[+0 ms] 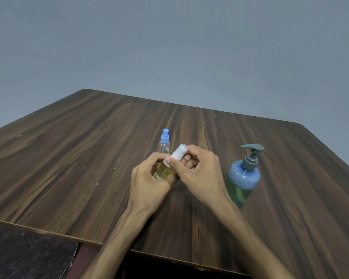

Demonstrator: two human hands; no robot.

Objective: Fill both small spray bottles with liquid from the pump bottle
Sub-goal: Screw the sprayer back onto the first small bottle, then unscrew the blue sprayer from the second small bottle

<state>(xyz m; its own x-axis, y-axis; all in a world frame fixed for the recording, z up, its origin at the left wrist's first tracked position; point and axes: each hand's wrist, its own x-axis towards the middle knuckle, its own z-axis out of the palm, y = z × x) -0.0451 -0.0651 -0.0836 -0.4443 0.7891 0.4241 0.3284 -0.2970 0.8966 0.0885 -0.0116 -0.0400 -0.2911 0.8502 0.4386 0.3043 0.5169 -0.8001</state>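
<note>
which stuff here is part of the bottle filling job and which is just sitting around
In the job:
- white-capped spray bottle with yellowish liquid, held by left hand and right hand
- blue-capped spray bottle, looks empty
- pump bottle

Just there:
- wooden table
- dark surface at lower left

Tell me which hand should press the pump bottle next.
Probably the right hand: the pump bottle stands just beside it, and it only pinches the white sprayer top, while the left hand grips the white-topped spray bottle.
</note>
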